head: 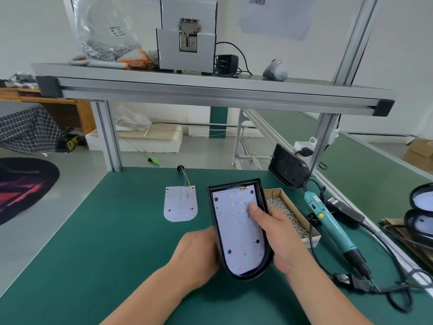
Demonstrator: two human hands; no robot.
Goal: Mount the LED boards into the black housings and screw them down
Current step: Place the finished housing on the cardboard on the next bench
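LED board [236, 228] sits in black housing [253, 275] mid-bench, long axis pointing away from body, left hand [199, 252] gripping left wall, right hand [281, 235] clamped on right wall w/ thumb pressing board; screwdriver [328, 221] & screw box [302, 213] lie rightward, nearer right hand.

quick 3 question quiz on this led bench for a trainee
1. True or false: the second LED board lies loose on the green mat, left of the black housing.
2. Fill in: the right hand presses its thumb on the ____ inside the housing, while the left hand holds the housing's other side.
3. Where is the electric screwdriver? A: in the right hand. B: on the mat, right of the box of screws. C: inside the housing.

Key: 1 true; 2 LED board; 3 B.
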